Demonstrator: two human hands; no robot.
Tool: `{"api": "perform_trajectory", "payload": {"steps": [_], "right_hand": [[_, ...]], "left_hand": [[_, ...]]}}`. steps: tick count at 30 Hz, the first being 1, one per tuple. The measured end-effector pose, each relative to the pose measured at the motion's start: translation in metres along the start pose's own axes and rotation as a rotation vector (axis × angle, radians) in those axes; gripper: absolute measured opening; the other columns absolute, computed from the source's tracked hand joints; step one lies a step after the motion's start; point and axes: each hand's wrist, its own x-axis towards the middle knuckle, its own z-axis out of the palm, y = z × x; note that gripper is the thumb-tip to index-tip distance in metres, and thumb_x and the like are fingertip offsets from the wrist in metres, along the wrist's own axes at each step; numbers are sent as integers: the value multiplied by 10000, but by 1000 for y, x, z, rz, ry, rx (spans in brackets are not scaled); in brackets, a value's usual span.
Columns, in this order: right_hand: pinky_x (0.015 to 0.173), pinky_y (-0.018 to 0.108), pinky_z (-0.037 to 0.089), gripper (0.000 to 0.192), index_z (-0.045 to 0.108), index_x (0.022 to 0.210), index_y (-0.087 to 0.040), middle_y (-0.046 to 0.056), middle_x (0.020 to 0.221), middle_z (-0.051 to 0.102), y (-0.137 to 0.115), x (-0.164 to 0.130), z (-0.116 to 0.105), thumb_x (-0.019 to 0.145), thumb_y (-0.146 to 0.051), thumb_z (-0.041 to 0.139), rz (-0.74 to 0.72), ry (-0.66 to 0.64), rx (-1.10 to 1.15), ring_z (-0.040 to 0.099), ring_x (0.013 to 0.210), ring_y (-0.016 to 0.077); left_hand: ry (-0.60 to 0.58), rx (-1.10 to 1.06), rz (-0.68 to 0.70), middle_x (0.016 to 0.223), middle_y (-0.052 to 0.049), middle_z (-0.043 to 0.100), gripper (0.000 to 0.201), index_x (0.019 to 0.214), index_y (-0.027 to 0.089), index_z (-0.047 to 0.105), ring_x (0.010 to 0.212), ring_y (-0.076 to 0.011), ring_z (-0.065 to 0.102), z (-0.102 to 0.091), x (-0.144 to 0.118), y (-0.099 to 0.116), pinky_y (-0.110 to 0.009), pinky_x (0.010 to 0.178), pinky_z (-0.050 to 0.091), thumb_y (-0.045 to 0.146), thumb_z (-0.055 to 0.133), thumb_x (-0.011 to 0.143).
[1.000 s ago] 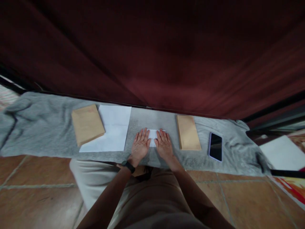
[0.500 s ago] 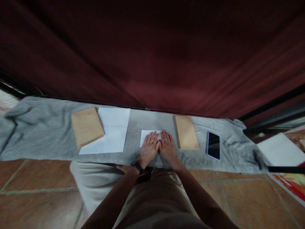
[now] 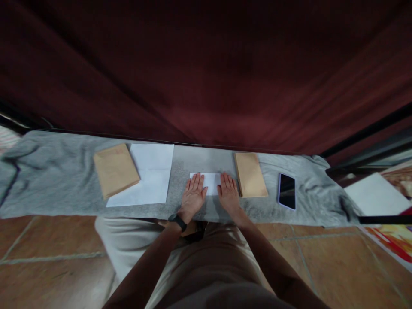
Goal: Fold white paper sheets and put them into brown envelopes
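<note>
A small folded white paper [image 3: 212, 183] lies flat on the grey cloth [image 3: 206, 159] in front of me. My left hand [image 3: 193, 193], with a black watch at its wrist, presses flat on the paper's left end, fingers stretched out. On the right end rests my right hand [image 3: 228, 193], also flat and open. The middle of the paper shows between the two hands. Just right of my right hand is a stack of brown envelopes [image 3: 252, 175].
To the left, more brown paper envelopes [image 3: 116, 171] overlap large white sheets [image 3: 152, 176]. A phone [image 3: 286, 191] with a light purple case lies at the right. A dark red fabric [image 3: 206, 94] rises behind the narrow cloth-covered surface.
My hands have slid apart from the middle of the paper towards its two ends, uncovering its centre.
</note>
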Motion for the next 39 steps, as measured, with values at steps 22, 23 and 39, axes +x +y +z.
{"api": "perform_trajectory", "payload": {"steps": [22, 23, 39], "right_hand": [[1237, 525, 284, 539, 399, 1595, -110, 147, 1637, 421, 9, -11, 1, 1089, -290, 345, -116, -7, 10, 376, 1520, 298], [1239, 525, 281, 541, 399, 1594, -109, 150, 1639, 416, 9, -11, 1, 1087, -289, 347, -120, -13, 10, 373, 1523, 297], [1236, 502, 318, 506, 473, 1549, -146, 133, 1606, 480, 24, -1, 6, 1069, -269, 366, -107, -22, 146, 397, 1503, 266]], "left_hand": [[22, -16, 48, 1693, -121, 308, 579, 1617, 107, 337, 1598, -254, 214, -10, -11, -2, -491, 1311, 198, 310, 306, 1076], [11, -38, 101, 1693, -103, 317, 571, 1613, 124, 352, 1595, -246, 224, -8, -11, 5, -470, 1311, 209, 316, 315, 1077], [-46, -93, 212, 1708, -109, 292, 586, 1586, 302, 426, 1580, -305, 272, -7, -19, 7, -530, 1280, 256, 494, 493, 1037]]}}
